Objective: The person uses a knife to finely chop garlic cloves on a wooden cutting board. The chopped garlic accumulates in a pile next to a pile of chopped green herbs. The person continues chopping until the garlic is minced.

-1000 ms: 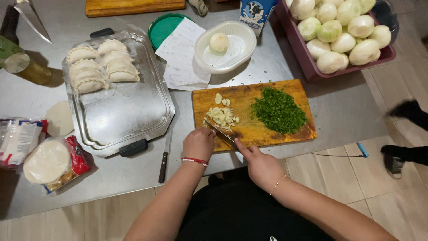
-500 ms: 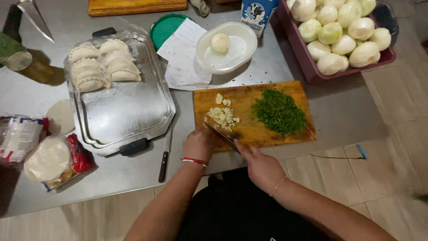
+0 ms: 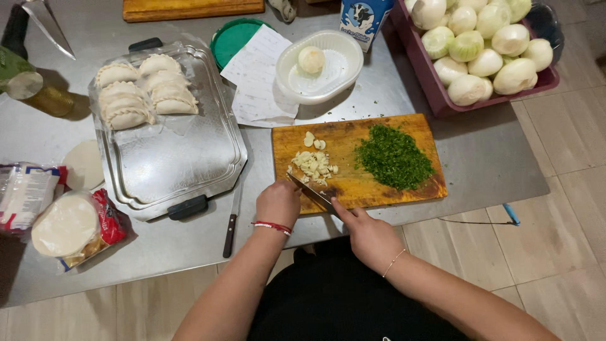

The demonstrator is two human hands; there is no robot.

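on the near edge of a wooden cutting board, the right hand was clamped round the handle of a knife, whose blade ran up and to the left across the board's front left corner with its tip at a small heap of chopped garlic. the left hand, with a red band at the wrist, sat curled at the board's left front edge, just beside the blade; whether its fingers touched the blade or the garlic i could not tell. the two hands were close together but apart, with the knife between them. a mound of chopped green herbs lay on the right half of the board, apart from the garlic. behind the board stood a white plastic bowl holding one peeled onion, resting partly on a sheet of paper. to the left lay a metal tray with folded pastries at its far end, and a second knife lay on the steel table between tray and board. a dark red tub of peeled onions stood at the far right.
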